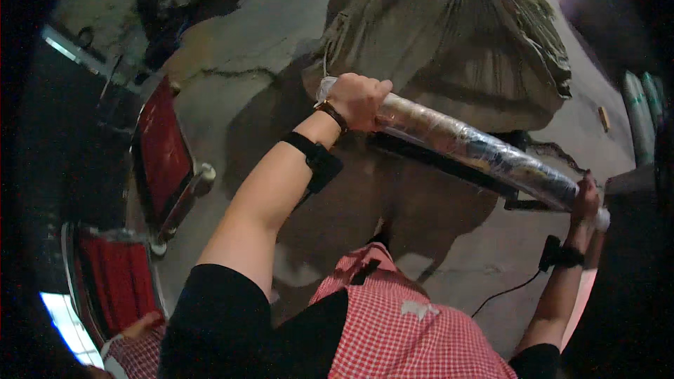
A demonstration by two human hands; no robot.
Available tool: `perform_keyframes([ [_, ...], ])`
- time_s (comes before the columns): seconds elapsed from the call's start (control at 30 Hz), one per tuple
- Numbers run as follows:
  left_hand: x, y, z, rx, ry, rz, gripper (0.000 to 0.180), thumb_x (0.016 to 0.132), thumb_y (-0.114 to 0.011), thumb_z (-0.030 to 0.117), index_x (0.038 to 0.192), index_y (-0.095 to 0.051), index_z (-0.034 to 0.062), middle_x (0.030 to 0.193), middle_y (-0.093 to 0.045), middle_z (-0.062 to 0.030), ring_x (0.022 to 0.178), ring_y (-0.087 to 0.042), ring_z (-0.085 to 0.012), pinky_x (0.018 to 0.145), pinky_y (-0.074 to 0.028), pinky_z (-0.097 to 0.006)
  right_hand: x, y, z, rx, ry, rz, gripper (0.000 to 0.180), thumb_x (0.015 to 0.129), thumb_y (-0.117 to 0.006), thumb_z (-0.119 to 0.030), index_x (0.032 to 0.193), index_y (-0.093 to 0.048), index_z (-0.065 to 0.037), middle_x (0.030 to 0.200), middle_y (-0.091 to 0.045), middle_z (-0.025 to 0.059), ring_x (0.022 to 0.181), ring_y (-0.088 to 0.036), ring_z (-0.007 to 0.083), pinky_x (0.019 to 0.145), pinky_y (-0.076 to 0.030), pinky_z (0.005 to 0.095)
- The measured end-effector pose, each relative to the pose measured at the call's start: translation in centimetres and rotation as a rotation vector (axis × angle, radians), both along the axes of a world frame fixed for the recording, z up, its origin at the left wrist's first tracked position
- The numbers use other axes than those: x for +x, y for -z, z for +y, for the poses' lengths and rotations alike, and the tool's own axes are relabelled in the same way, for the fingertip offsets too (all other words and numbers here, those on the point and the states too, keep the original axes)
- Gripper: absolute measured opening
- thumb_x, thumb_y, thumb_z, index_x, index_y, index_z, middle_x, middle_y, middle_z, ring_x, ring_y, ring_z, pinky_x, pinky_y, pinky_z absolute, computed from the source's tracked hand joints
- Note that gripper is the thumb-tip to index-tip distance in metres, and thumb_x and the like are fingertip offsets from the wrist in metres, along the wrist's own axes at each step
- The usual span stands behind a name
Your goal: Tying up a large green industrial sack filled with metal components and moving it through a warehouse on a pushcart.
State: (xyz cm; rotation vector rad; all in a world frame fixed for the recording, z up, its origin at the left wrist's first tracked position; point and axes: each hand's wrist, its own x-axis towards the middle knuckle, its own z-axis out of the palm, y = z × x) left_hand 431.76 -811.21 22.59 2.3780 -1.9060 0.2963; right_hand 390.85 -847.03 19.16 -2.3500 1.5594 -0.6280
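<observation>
A long roll (477,146) wrapped in clear plastic film, with a colourful printed surface beneath, slants across the view from upper left to lower right. My left hand (357,100) is closed round its left end, knuckles up. At the far right end, my right hand (585,200) grips the roll near its white tip; some of those fingers are hidden behind it. Below the roll, a dark flat bar-like thing (442,163) lies along nearly the same slant. Just beyond the roll sits a large grey-brown cloth bundle (449,35), gathered at its top.
Red-cushioned chairs (165,147) stand at the left. Another person's hand (142,324) and checked sleeve show at the lower left. Upright pale green rolls (639,116) are at the right edge. A small orange-brown block (604,119) lies on the concrete floor (246,123).
</observation>
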Motion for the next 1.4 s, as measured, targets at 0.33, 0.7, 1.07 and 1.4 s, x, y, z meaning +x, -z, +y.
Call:
perform_keyframes([
  [0.33,1.3,0.1,-6.7,-0.104,0.099,0.01,0.045,0.05,-0.073,0.036,0.078,-0.048,0.0106,0.07,-0.058,-0.0074,0.067,-0.058,-0.025,0.059,-0.045,-0.036,-5.8,5.6,-12.4,-0.317,-0.251,0.302,0.046,0.08,-0.05,-0.01,0.123,-0.035,-0.012,0.077,-0.059,0.0113,0.066,-0.057,0.0272,0.053,-0.044,0.0383],
  [0.7,4.5,-1.6,-9.9,0.093,-0.025,0.057,0.046,0.047,-0.075,0.031,0.082,-0.052,0.0141,0.077,-0.058,-0.0052,0.074,-0.057,-0.0255,0.063,-0.045,-0.036,3.3,-2.2,-1.9,0.102,0.038,0.108,0.055,0.081,-0.035,-0.053,0.078,-0.06,-0.004,0.069,-0.058,0.0145,0.07,-0.055,0.033,0.063,-0.04,0.0385],
  [1.07,5.8,-1.3,-12.5,0.104,-0.041,0.002,0.042,0.047,-0.075,0.027,0.08,-0.052,0.0147,0.078,-0.058,-0.0032,0.075,-0.057,-0.022,0.067,-0.043,-0.035,1.2,-1.4,-3.9,0.14,-0.05,0.073,0.052,0.083,-0.036,-0.048,0.075,-0.059,-0.002,0.074,-0.058,0.0142,0.074,-0.054,0.0326,0.066,-0.04,0.0392],
  [1.4,5.2,1.3,-16.7,0.012,-0.067,0.196,0.019,0.053,-0.065,0.025,0.07,-0.061,0.0169,0.072,-0.06,-0.0062,0.075,-0.058,-0.0261,0.071,-0.043,-0.04,-8.3,6.3,-11.7,0.433,0.017,0.033,0.051,0.084,-0.038,-0.043,0.091,-0.056,0.004,0.079,-0.056,0.0223,0.071,-0.054,0.0318,0.064,-0.04,0.0376],
])
